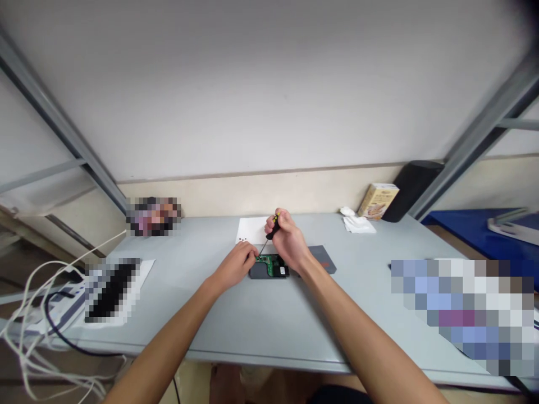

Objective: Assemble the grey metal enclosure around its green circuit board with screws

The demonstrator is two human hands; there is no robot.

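On the table (pixel 236 325): green circuit board (pixel 264 259), left hand (pixel 238 265) at its edge, grip unclear to me; right hand (pixel 290 238) closed round screwdriver (pixel 274 225); box (pixel 378 202), lettering too small for me.

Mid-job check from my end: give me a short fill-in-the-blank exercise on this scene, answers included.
1. The screwdriver is gripped in the person's ____ hand.
2. The circuit board near its tip is coloured ____.
3. In the picture, the crumpled tissue lies to the ____ of the carton.

Missing words, in order: right; green; left.
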